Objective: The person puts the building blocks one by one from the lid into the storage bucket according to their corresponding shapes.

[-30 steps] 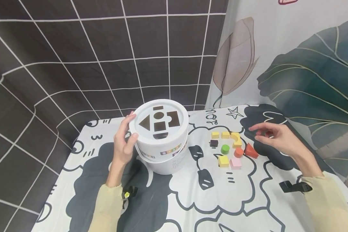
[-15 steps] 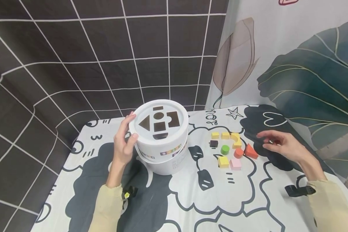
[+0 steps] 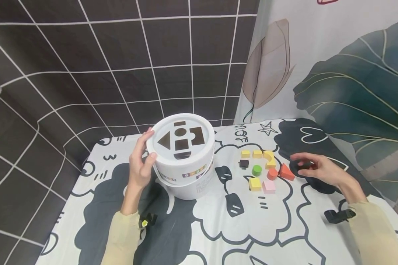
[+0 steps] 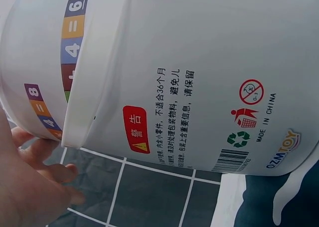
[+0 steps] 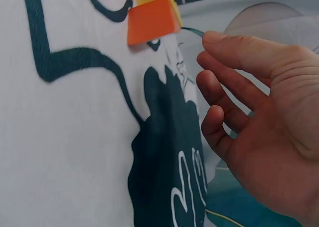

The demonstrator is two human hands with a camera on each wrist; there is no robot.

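Note:
A white bucket [image 3: 182,173] with shape-cut holes in its lid [image 3: 170,152] stands on the table. My left hand [image 3: 140,167] rests against the left side of the lid, fingers spread along the rim, thumb toward the front. The left wrist view shows the bucket's printed wall [image 4: 199,87] beside this hand. My right hand [image 3: 323,170] hovers to the right of a red triangular block [image 3: 286,172], apart from it, its fingers loosely bent and holding nothing. In the right wrist view that block [image 5: 153,21] lies beyond the thumb tip.
Left of the red triangular block lie several others: a yellow arch block [image 3: 269,159], green cylinder [image 3: 257,170], red cylinder [image 3: 272,174], black block [image 3: 244,163], yellow cube [image 3: 255,184] and pink cube [image 3: 269,186]. Dark gridded cloth [image 3: 119,55] hangs behind the table.
My right hand first drew back to the right and down, then came slightly left toward the red triangular block. My left hand and the bucket have stayed in place.

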